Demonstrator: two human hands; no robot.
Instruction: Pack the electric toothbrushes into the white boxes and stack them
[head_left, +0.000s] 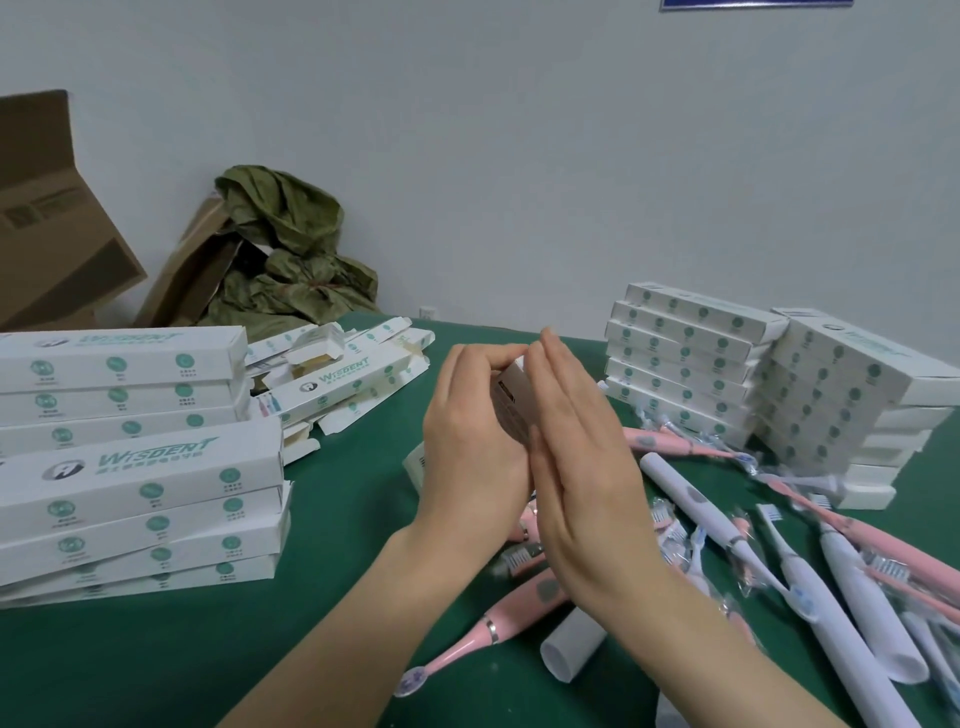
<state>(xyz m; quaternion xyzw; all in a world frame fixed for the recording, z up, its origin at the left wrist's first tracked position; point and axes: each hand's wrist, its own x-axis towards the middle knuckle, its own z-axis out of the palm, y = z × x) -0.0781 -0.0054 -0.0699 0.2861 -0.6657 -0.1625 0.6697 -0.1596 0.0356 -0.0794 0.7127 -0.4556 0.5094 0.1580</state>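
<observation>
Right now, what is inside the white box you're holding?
Hidden. The left grip curls round the white box, and the right grip presses straight fingers against it. Only a printed panel shows between them; the contents cannot be seen.

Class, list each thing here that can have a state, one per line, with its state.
held box, between both hands, mostly hidden.
left hand, curled round it.
right hand, flat, pressing it.
left stacks, stacked.
right stacks, stacked.
middle boxes, flaps open, unstacked.
toothbrushes, loose, unpacked.
cardboard carton, open.
</observation>
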